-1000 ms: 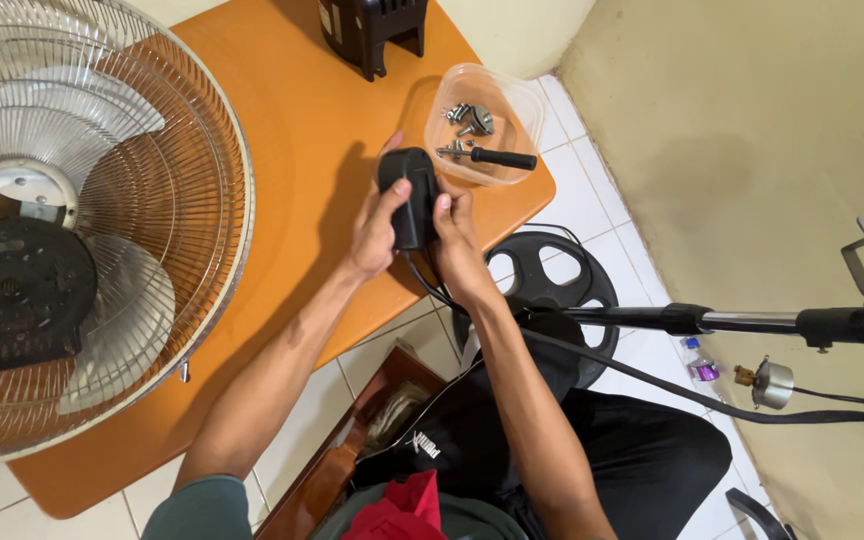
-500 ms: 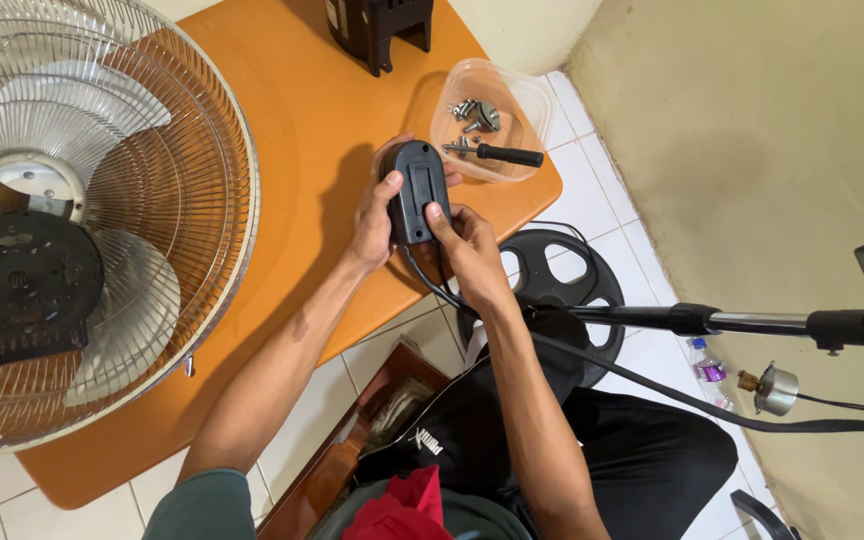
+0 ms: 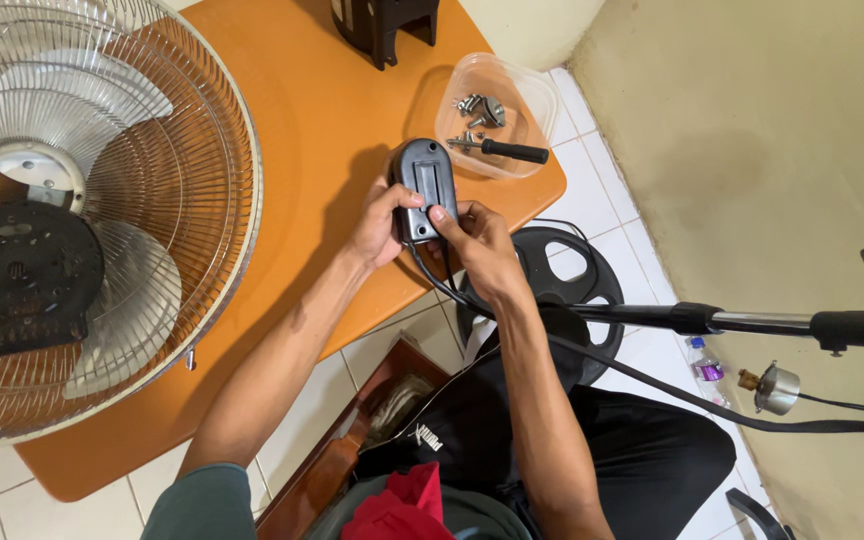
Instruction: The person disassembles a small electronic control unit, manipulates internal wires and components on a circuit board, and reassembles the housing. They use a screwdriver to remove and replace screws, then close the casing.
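Orange tabletop [image 3: 282,130] over white floor tiles, wire fan guard [image 3: 82,220] lying at left. Both hands grip a black switch housing [image 3: 424,185] near the table's edge: left hand [image 3: 380,225] clasped on its side, right hand [image 3: 477,245] pinching its lower end. Since half a second ago only slight finger repositioning shows; the housing remains held beside the clear parts tray [image 3: 542,100] with its screwdriver [image 3: 507,150].

floor [image 3: 642,250]: white tiles | wall [image 3: 752,130]: plain beige | table [image 3: 292,110]: orange, rounded corner | light: even, soft
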